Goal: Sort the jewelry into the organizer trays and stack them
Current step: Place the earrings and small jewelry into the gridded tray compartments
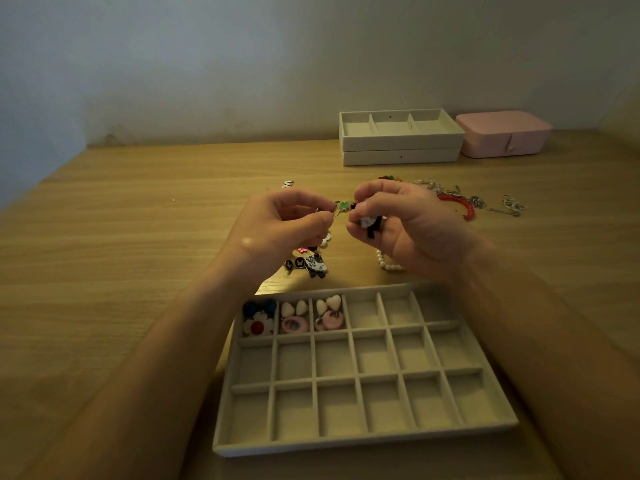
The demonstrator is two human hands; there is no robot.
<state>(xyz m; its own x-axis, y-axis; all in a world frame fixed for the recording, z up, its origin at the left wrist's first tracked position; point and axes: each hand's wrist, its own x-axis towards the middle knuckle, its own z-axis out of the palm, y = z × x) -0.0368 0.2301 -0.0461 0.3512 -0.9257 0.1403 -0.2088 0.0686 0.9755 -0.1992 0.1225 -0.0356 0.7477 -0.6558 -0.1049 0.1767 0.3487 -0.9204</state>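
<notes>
Compartment tray (363,441) nearest; beyond it I note left hand (277,230) and right hand (408,226) both pinching one green-flowered earring (344,205).

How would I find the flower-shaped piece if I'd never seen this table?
Start at the big beige grid tray nearest the person on the wooden table. In its far row, the leftmost compartment holds the flower piece, just in front of two dark blue pieces. It has white petals round a red centre, whereas the next compartments hold cream hearts and pink rings.
</notes>
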